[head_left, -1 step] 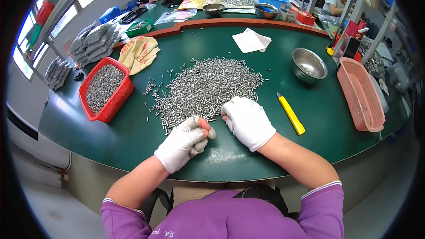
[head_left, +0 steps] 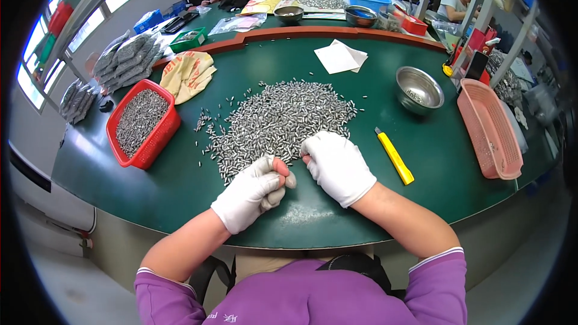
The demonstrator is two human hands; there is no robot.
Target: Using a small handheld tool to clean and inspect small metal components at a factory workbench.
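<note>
A broad heap of small silvery metal pins lies on the green tabletop in front of me. At its near edge is my left hand, in a white glove with bare fingertips. Its fingers are curled and pressed together; anything pinched in them is too small or hidden to make out. My right hand, gloved the same way, rests at the heap's near right edge. Its back is up and its fingers bend under toward the thumb, so what they grip is hidden. The two hands are apart.
Left of the heap stands a red basket full of similar pins, beside a cream cloth bag and filled grey bags. On the right are a yellow cutter, a steel bowl and a pink basket. White paper lies beyond.
My left hand has shifted very slightly to the right, toward my right hand. My right hand stays in nearly the same place, and the heap looks the same.
</note>
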